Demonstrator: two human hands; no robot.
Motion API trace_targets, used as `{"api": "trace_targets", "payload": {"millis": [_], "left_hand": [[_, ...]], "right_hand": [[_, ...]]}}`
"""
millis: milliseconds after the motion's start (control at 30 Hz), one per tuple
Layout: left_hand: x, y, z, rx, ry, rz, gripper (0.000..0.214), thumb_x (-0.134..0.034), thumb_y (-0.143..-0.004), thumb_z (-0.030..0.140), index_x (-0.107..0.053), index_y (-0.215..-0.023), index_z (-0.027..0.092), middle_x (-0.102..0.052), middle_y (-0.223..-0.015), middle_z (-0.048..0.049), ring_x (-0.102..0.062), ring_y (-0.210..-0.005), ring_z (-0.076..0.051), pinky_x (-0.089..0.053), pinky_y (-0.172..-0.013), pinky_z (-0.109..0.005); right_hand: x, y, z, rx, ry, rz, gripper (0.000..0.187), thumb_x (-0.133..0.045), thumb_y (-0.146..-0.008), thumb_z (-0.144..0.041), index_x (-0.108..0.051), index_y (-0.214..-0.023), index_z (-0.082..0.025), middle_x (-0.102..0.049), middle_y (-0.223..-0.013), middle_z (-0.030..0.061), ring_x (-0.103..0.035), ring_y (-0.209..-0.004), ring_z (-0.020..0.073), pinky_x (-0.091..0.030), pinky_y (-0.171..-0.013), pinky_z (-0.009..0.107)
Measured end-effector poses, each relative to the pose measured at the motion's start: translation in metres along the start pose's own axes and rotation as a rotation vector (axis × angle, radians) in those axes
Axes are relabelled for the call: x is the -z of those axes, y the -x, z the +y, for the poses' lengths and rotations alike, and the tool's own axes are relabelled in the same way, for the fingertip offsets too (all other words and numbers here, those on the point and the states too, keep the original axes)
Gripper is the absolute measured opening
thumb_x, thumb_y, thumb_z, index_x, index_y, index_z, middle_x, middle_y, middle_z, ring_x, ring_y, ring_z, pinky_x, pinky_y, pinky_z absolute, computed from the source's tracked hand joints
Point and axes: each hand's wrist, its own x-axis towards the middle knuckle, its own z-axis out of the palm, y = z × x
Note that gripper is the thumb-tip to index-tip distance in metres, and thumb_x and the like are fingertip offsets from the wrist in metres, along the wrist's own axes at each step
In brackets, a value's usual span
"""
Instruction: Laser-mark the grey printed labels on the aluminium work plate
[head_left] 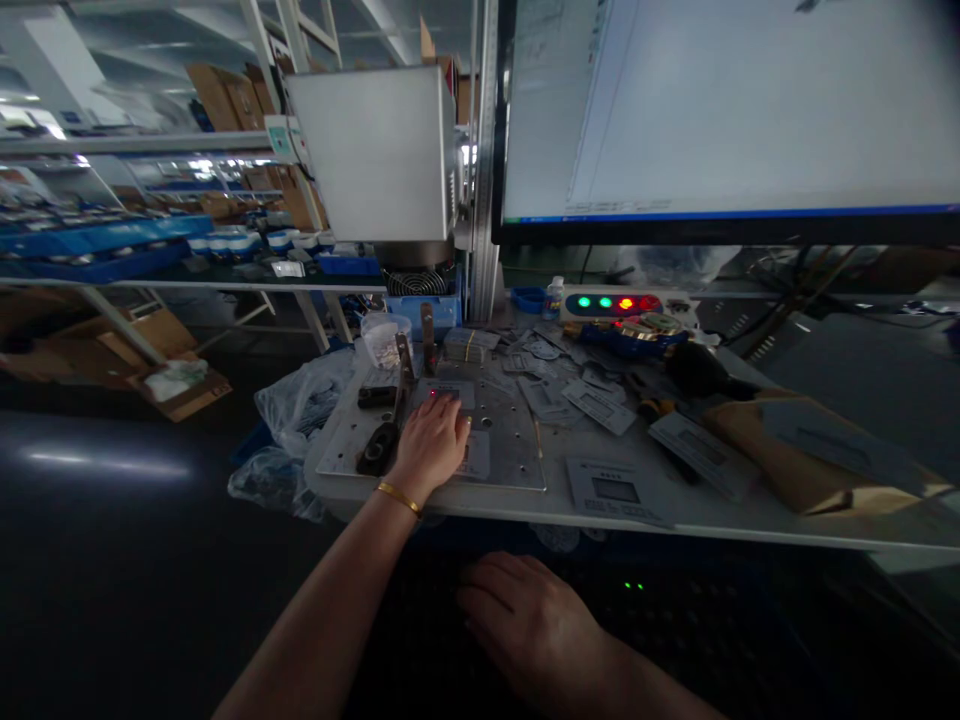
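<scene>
My left hand point(431, 440), with a gold bracelet point(399, 498) at the wrist, lies palm down over the perforated metal base plate point(517, 465). Its fingers stretch forward and touch the near edge of a thin metal nameplate point(454, 388), where a small red light dot shows. Part of another nameplate point(478, 455) shows beside the hand, to its right. Below the table edge, my right hand point(525, 610) rests loosely on a dark keyboard point(675, 620), fingers slightly bent and holding nothing visible. The keys beneath it are hard to make out.
A white box-shaped machine head point(375, 150) hangs over the plate, beside a large monitor point(720, 110). Upright metal brackets point(427, 335) and a plastic cup point(386, 340) stand behind the hand. Loose nameplates point(598, 405) and a brown paper package point(795, 450) lie to the right.
</scene>
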Motion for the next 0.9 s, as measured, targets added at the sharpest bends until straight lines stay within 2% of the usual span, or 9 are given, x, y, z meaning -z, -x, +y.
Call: {"api": "trace_targets", "payload": {"millis": [167, 300, 400, 700, 900], "left_hand": [[0.002, -0.002, -0.001, -0.033, 0.024, -0.011, 0.039, -0.034, -0.095, 0.028, -0.055, -0.124, 0.013, -0.054, -0.137, -0.011, -0.046, -0.128, -0.026, -0.036, -0.111, -0.042], [0.009, -0.007, -0.006, 0.045, 0.012, -0.056, 0.04, -0.034, -0.095, 0.029, -0.058, -0.125, 0.015, -0.05, -0.139, -0.0145, -0.041, -0.132, -0.027, -0.037, -0.109, -0.044], [0.012, -0.01, -0.01, 0.07, -0.004, -0.084, 0.041, -0.033, -0.096, 0.029, -0.058, -0.126, 0.018, -0.052, -0.134, -0.0146, -0.043, -0.13, -0.028, -0.039, -0.108, -0.043], [0.002, -0.006, -0.009, 0.065, -0.064, -0.03, 0.04, -0.035, -0.094, 0.027, -0.055, -0.128, 0.023, -0.053, -0.136, -0.0107, -0.044, -0.13, -0.028, -0.041, -0.106, -0.045], [-0.003, -0.004, -0.008, 0.049, -0.048, -0.012, 0.041, -0.035, -0.094, 0.026, -0.053, -0.13, 0.023, -0.051, -0.138, -0.0099, -0.042, -0.132, -0.027, -0.038, -0.109, -0.044]], "right_hand": [[0.0, -0.001, 0.0, -0.012, -0.005, -0.047, 0.019, -0.052, -0.084, -0.009, -0.064, -0.095, -0.018, -0.07, -0.091, 0.0055, -0.063, -0.08, 0.0215, -0.054, -0.065, 0.033], [0.001, 0.0, 0.0, 0.006, -0.025, -0.071, 0.018, -0.052, -0.084, -0.009, -0.063, -0.095, -0.018, -0.07, -0.091, 0.0053, -0.064, -0.08, 0.0215, -0.054, -0.065, 0.033], [0.0, 0.0, -0.001, 0.008, -0.029, -0.086, 0.018, -0.053, -0.082, -0.009, -0.063, -0.095, -0.018, -0.07, -0.093, 0.0054, -0.063, -0.081, 0.0215, -0.053, -0.065, 0.033], [-0.003, 0.001, 0.001, -0.019, -0.034, -0.135, 0.017, -0.053, -0.084, -0.011, -0.063, -0.096, -0.018, -0.07, -0.095, 0.0064, -0.064, -0.086, 0.0221, -0.053, -0.069, 0.034], [-0.005, -0.015, 0.002, -0.133, -0.066, -0.296, 0.027, -0.052, -0.09, -0.017, -0.06, -0.115, -0.013, -0.062, -0.121, 0.0132, -0.058, -0.108, 0.026, -0.052, -0.088, 0.04]]}}
